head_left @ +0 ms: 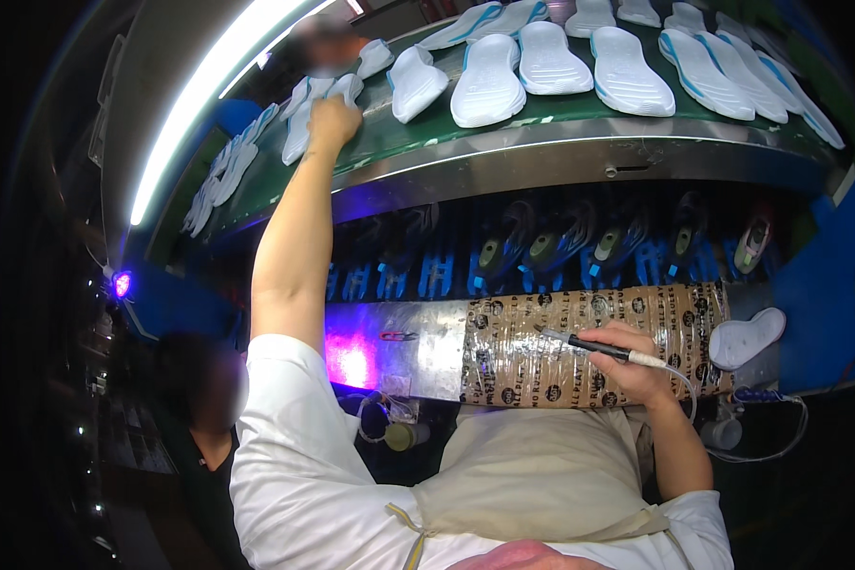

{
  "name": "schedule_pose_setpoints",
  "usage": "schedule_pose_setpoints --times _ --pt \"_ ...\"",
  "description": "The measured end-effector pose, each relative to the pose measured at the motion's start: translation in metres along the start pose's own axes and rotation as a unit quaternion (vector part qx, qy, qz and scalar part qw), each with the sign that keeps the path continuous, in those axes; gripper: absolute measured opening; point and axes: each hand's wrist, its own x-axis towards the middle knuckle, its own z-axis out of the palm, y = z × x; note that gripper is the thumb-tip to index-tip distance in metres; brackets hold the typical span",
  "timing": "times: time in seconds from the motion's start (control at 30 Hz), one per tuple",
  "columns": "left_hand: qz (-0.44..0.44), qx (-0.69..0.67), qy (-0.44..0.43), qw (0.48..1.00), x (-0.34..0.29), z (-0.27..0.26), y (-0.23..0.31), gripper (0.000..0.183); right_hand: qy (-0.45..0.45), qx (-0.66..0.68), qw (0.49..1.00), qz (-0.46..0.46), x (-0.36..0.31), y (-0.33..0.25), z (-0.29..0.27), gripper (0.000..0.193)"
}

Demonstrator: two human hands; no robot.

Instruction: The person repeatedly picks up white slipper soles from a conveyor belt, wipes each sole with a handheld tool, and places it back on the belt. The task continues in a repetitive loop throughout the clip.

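My left arm stretches up to the green conveyor belt, where my left hand is closed on the near end of a white shoe sole. Its fingertips are partly hidden behind the hand. Over the tape-covered work surface, my right hand grips a black, pen-shaped glue brush with a dark tip that points left. A thin pale tube runs from its back end. To the right of that hand lies a single white sole, apart from it.
Several white soles with blue edges line the belt. Below its metal rim, dark shoe uppers stand on a blue rack. A small clip-like red item lies on the bare metal. Other people are at the left and far side.
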Motion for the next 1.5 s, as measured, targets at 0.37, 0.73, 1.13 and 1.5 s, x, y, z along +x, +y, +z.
schedule_pose_setpoints --times 0.37,0.73,1.13,1.5 --pt "0.195 -0.185 -0.073 0.96 -0.095 -0.12 -0.063 0.021 -0.024 0.026 0.996 0.082 -0.006 0.022 0.019 0.031" --pt "-0.103 -0.357 0.084 0.925 -0.171 -0.071 -0.051 0.052 0.027 0.035 0.992 0.115 -0.01 0.028 0.029 0.029" --pt "-0.171 -0.926 -0.261 0.211 -0.396 -0.039 0.095 0.089 0.103 0.243 0.953 0.151 0.003 0.01 0.035 0.025" --pt "-0.242 -0.896 -0.308 0.207 -0.442 -0.033 0.15 0.094 0.079 0.011 0.996 0.051 0.071 0.008 0.094 0.023"
